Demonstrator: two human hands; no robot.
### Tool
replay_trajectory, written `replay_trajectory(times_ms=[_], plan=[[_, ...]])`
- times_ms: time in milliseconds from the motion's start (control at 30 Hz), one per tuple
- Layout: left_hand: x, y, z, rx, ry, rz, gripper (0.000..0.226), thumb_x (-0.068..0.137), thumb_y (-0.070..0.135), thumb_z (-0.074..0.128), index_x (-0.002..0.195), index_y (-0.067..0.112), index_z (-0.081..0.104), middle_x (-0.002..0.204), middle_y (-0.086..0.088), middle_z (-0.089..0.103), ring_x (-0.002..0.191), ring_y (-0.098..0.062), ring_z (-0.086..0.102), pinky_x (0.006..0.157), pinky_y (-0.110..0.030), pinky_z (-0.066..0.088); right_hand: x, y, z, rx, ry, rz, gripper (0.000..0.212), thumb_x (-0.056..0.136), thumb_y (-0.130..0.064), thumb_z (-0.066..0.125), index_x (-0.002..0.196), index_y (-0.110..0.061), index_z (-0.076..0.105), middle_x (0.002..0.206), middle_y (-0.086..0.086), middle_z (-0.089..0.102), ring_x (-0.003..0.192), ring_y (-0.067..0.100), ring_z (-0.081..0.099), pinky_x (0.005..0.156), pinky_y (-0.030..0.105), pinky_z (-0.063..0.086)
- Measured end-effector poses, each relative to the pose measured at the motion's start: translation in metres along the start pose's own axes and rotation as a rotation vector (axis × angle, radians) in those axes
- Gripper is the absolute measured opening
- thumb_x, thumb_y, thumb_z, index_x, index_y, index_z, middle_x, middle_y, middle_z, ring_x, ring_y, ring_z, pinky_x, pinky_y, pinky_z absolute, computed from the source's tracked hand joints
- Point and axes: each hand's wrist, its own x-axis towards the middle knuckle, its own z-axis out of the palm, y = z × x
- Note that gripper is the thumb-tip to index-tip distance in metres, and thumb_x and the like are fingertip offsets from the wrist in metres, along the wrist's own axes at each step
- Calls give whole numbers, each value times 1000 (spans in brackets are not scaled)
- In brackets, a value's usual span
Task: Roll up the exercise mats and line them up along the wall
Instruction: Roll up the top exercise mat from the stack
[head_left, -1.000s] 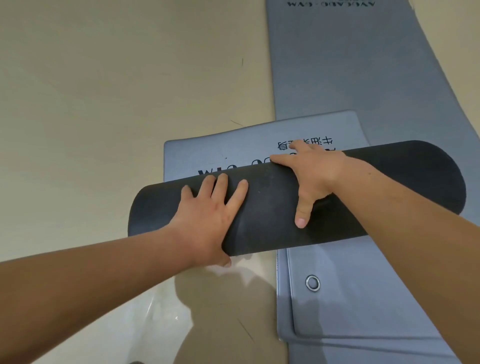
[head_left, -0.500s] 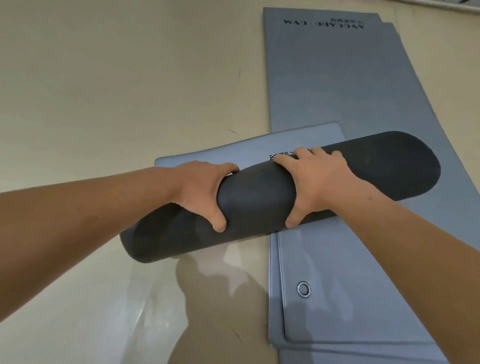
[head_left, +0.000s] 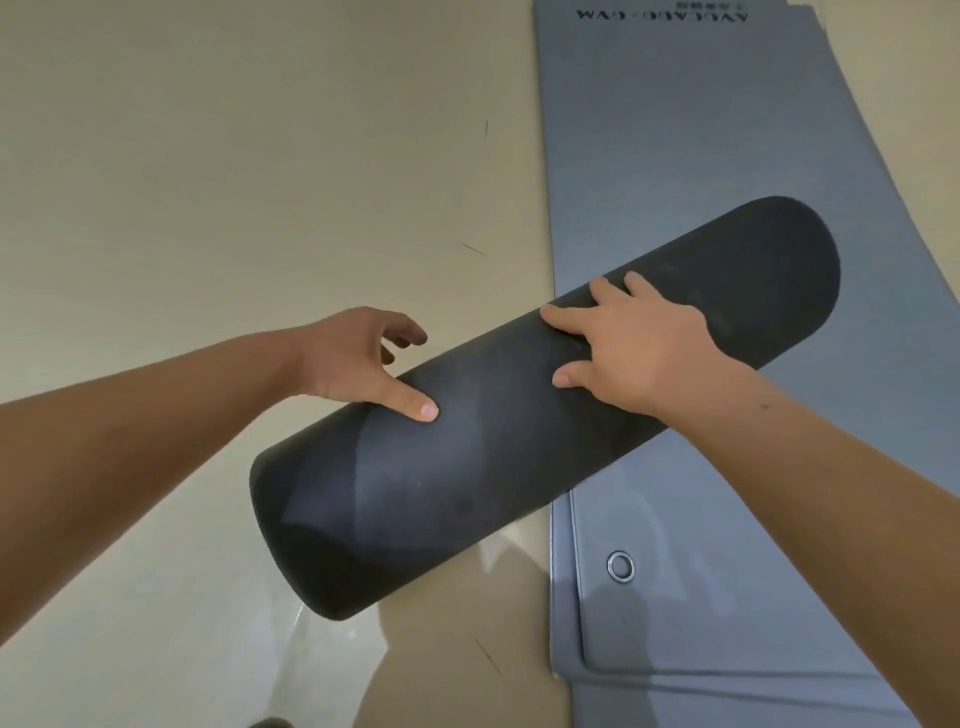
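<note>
1. Right of centre, on the crest of the roll: right hand (head_left: 631, 353). It lies palm down and spread, with the fingers reaching over the far side and the thumb on the near side. It presses on the roll without closing round it.
2. Left of that, at the roll's far edge: left hand (head_left: 353, 358). Only the thumb tip rests on the dark surface. The fingers hang loosely curled past the far edge and hold nothing that can be seen.
3. Under both hands: rolled mat (head_left: 467, 467). It is a thick, fully wound cylinder, matt charcoal, with no loose tail showing.
   - Its long axis runs diagonally from near-left to far-right.
   - The near-left end sits over the floor (head_left: 208, 182), and the far-right end lies across the flat mats (head_left: 675, 156).
   - Whether it rests on these or is slightly raised cannot be told.
4. Relation for the coming move: the right hand sits past the midpoint toward the far-right end. The left hand is short of the midpoint, and much of the near-left length is unsupported. By judgement, a lift needs the left hand to close under that half or the roll will tip.
5. Right side of the scene: flat mats, grey-blue, stacked and unrolled. They run near to far, with printed lettering at the far end and a metal eyelet (head_left: 621, 565) near the near corner.
6. Surround: floor, pale beige and glossy.
</note>
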Motion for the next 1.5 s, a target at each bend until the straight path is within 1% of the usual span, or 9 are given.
replay_trajectory(times_ms=[133, 300, 467, 600, 733, 800, 967, 1333, 1500], plan=[[-27, 53, 6, 335, -97, 24, 100, 64, 74, 86, 145, 31, 49, 133, 12, 60, 115, -17, 62, 91, -33, 50, 14, 4, 3, -47, -44, -2, 71, 104, -66, 45, 163, -56, 9, 176, 2, 9, 162, 36, -1, 110, 60, 42], [-30, 60, 60, 566, -9, -33, 148, 45, 87, 82, 156, 18, 13, 139, -3, 47, 122, -27, 56, 95, -42, 55, 30, 1, -3, -66, -144, -4, 78, 99, -74, 42, 165, -53, 6, 177, 1, 1, 162, 35, -7, 118, 64, 29], [-7, 23, 22, 324, 13, -44, 120, 39, 82, 87, 140, 40, 38, 122, 17, 61, 109, -21, 63, 94, -43, 55, 33, -2, 57, 194, 380, 0, 78, 99, -73, 27, 166, -34, 27, 176, 15, 7, 163, 32, -1, 131, 56, 6], [3, 12, 8, 202, -14, -50, 117, 40, 76, 92, 142, 48, 41, 127, 20, 60, 116, -21, 61, 99, -41, 51, 8, 11, 99, 610, 674, 229, 101, 95, -64, 63, 169, -21, 9, 172, 26, 6, 158, 45, 10, 126, 55, 18], [4, 15, 10, 212, -16, -75, 119, 40, 74, 93, 142, 46, 40, 122, 21, 60, 112, -20, 61, 94, -38, 51, -16, 7, 112, 1740, -127, 678, 100, 83, -69, 76, 160, -31, 26, 164, 14, 33, 137, 39, 52, 109, 55, 50], [0, 22, 16, 222, -26, -102, 123, 39, 76, 92, 144, 43, 39, 123, 19, 60, 114, -21, 61, 98, -40, 52, -23, -1, 120, 1887, -384, 552, 97, 74, -78, 76, 152, -31, 40, 150, 12, 54, 124, 37, 65, 96, 55, 59], [-22, 37, 60, 156, -50, -208, 138, 39, 84, 87, 153, 32, 31, 142, 12, 55, 124, -23, 59, 105, -44, 52, -18, -14, 129, 1941, -231, 461, 110, 61, -64, 96, 145, -43, 28, 137, -10, 61, 114, 29, 70, 91, 56, 62], [-108, -30, 118, -330, 248, -425, 126, 44, 79, 92, 147, 38, 35, 137, 15, 55, 122, -19, 60, 104, -46, 56, -8, -78, 122, 1655, -436, 169, 108, 61, -74, 91, 148, -58, 29, 150, -15, 54, 135, 32, 58, 103, 71, 50], [-118, -33, 90, 107, 344, -361, 118, 64, 73, 84, 158, 39, 22, 146, 4, 43, 130, -23, 52, 104, -45, 54, 4, -117, 106, 1574, -397, 193, 117, 69, -72, 86, 159, -50, 15, 155, -13, 46, 137, 33, 54, 101, 72, 51]])
